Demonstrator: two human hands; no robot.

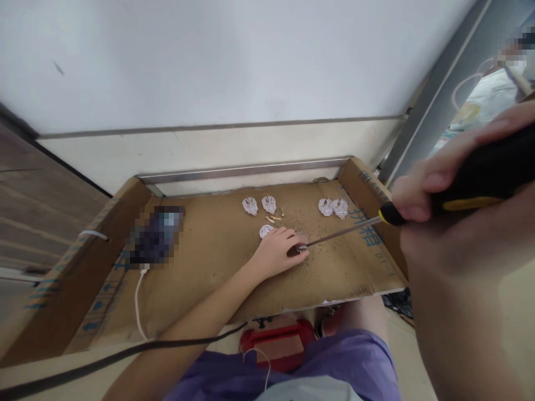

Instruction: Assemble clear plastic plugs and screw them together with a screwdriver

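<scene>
My right hand (455, 189) grips the black and yellow handle of a screwdriver (346, 229), large and close to the camera. Its long metal shaft points left and down to my left hand (279, 252). The fingers of that hand are curled around a small plug part (301, 247), mostly hidden, and the screwdriver's tip meets it. Just behind my left fingers lies a white plug cover (266, 230). Small brass pieces (275, 217) lie loose beyond it. Farther back are two clear plug halves with metal pins (249, 205), and two similar plug halves (333, 207) sit at the right.
The cardboard tray (209, 267) has raised sides, with dark specks scattered around my left hand. A phone-like device (157, 235), blurred, lies at left on a white cable (137, 301). A black cable (125, 352) crosses the front. A white wall panel (234, 67) stands behind.
</scene>
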